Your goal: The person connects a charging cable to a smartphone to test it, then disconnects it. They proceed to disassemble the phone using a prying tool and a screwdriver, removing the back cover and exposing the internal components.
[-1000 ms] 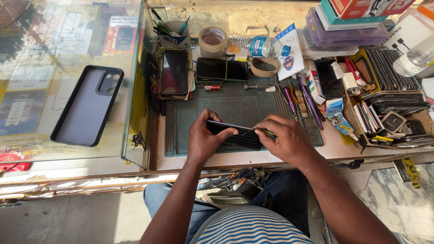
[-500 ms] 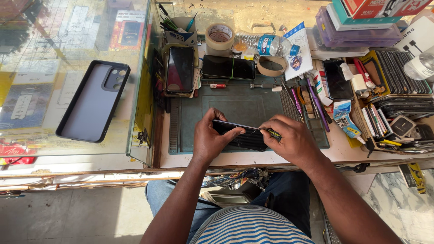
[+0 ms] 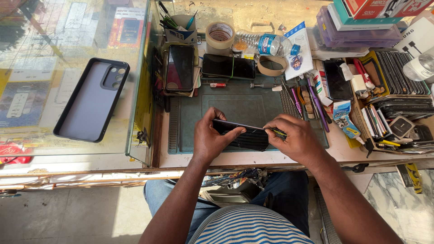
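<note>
My left hand (image 3: 212,138) grips a black smartphone (image 3: 246,135) by its left end, holding it tilted on edge over a dark green work mat (image 3: 239,106). My right hand (image 3: 294,138) holds a small yellow-and-black tool (image 3: 276,132) pressed against the phone's right edge. Both hands are close together near the front edge of the bench.
A black phone case (image 3: 92,99) lies on a glass counter at left. Behind the mat are two dark phones (image 3: 181,68) (image 3: 228,66), tape rolls (image 3: 220,34), a water bottle (image 3: 264,44) and a pen cup. Boxes, tools and stacked phone parts (image 3: 398,90) crowd the right.
The hands and phone stay in about the same place on the mat; the view has shifted slightly. The right hand's tool remains at the phone's right edge.
</note>
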